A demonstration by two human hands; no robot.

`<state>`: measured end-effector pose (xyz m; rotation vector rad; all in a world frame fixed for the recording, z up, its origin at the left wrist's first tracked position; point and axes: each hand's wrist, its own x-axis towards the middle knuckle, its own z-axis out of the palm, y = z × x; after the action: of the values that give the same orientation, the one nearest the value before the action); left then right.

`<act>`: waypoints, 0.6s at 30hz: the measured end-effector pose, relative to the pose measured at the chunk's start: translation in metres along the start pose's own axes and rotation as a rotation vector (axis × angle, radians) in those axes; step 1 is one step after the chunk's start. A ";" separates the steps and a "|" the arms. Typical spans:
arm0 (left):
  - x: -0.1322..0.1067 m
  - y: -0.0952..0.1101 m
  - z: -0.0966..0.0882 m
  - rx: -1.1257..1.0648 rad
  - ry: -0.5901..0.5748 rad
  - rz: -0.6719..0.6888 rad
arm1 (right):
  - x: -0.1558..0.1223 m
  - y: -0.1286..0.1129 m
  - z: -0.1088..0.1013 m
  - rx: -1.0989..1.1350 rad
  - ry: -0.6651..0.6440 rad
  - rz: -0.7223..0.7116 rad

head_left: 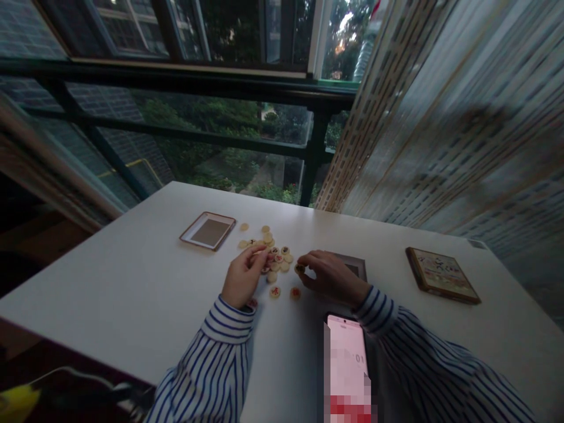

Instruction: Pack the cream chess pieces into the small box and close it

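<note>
A loose cluster of round wooden Chinese chess pieces (pixel 279 258) lies on the white table, some showing red or dark characters and others plain. My left hand (pixel 241 279) is at the cluster's left side, thumb and fingers drawn together; what lies between them cannot be made out. On the right, my right hand (pixel 330 275) pinches a single chess piece (pixel 300 268) between thumb and fingers, just off the cluster. Two red-marked pieces, one chess piece (pixel 275 292) and another chess piece (pixel 295 293), lie face up nearer to me. Another piece is partly hidden by my left cuff.
An open shallow tray or lid (pixel 185 238) lies at the left. Behind my right hand is a dark flat frame-like item (pixel 359 267), partly covered. A decorated box (pixel 443 275) sits at the right, and a lit phone (pixel 348 352) lies in front. Windows and a curtain border the table.
</note>
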<state>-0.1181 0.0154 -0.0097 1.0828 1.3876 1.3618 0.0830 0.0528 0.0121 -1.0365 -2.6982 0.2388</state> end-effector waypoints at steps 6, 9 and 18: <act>0.012 0.003 -0.028 0.261 0.120 0.176 | 0.004 0.000 0.014 -0.010 -0.076 0.002; 0.015 -0.003 -0.030 0.331 0.137 0.215 | 0.005 0.001 0.017 -0.037 -0.117 0.017; 0.014 -0.019 -0.026 0.549 0.086 0.307 | 0.006 0.002 0.016 -0.136 -0.201 0.017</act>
<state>-0.1466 0.0229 -0.0289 1.6672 1.7709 1.2765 0.0751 0.0572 -0.0021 -1.1293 -2.9216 0.1729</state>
